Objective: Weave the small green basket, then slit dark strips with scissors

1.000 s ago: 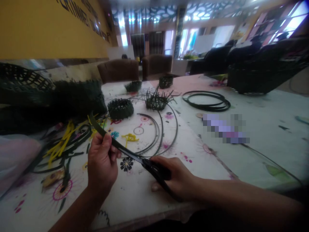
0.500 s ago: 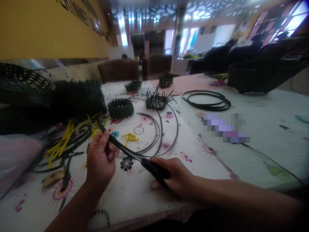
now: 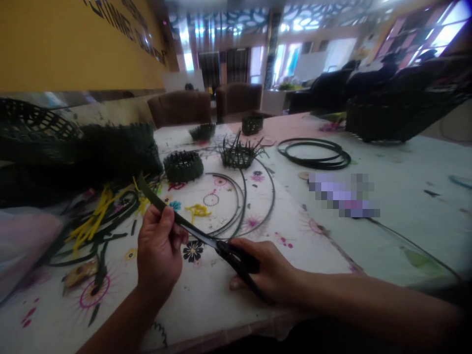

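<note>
Head view: left hand (image 3: 159, 250) pinches strip (image 3: 152, 195); right hand (image 3: 271, 275), towards four o'clock, grips scissors (image 3: 230, 251); a slip could nick the left.

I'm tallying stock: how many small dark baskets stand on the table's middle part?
4: the spiky basket, the squat basket left of it, the rear left basket and the rear right basket. Others may hide behind the big basket.

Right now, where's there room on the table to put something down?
There's room at the right, between the big dark basket and the purple item, beside a small dark scrap. Another bare patch lies below the scissors, between left hand and right hand. The left side is crowded with yellow strips and dark strips.
</note>
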`<state>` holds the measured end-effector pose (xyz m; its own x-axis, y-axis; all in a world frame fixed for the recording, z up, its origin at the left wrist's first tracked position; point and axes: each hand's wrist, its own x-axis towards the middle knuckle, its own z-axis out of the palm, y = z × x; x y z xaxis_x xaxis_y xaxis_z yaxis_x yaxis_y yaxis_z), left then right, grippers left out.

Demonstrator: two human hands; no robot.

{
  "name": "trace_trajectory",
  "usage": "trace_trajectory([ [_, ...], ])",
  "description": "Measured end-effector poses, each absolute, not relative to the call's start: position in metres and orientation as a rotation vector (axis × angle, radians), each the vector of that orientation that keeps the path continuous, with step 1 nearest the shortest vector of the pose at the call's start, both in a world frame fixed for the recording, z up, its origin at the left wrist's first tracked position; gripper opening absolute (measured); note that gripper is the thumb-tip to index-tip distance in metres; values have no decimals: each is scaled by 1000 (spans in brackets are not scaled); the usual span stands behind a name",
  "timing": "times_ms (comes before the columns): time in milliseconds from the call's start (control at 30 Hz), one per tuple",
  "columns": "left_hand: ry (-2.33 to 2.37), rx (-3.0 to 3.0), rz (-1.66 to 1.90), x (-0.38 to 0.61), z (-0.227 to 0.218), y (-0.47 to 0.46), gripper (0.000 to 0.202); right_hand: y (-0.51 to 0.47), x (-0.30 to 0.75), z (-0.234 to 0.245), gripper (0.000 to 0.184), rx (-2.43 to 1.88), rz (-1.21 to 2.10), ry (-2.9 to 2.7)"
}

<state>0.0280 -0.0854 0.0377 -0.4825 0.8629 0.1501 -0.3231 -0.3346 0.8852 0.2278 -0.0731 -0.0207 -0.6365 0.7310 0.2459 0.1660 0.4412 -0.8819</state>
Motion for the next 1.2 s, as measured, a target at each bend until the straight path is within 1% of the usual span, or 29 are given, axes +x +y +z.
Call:
trace_trajectory([
  [300, 1110, 782, 1852, 18, 38, -79, 24, -73, 229, -18, 39, -752, 1246, -2129],
  [400, 1098, 799, 1877, 14, 41, -77, 27, -72, 227, -18, 41, -775, 1245, -2101],
  [533, 1056, 822, 1941, 18, 41, -81, 24, -72, 227, -17, 52, -801, 1201, -2037],
  [600, 1053, 807, 1946, 22, 39, -83, 24, -72, 227, -17, 54, -794, 1190, -2027],
  [800, 1023, 769, 1921, 27, 39, -86, 25, -73, 228, -21, 52, -755, 1207, -2020],
  [967, 1054, 736, 1877, 26, 39, -85, 26, -73, 229, -22, 44, -736, 1226, -2096],
  [1033, 1065, 728, 1866, 23, 39, -83, 27, -72, 229, -22, 42, -726, 1186, -2119],
  [1200, 1058, 773, 1908, 12, 41, -76, 27, -72, 227, -18, 42, -765, 1177, -2110],
])
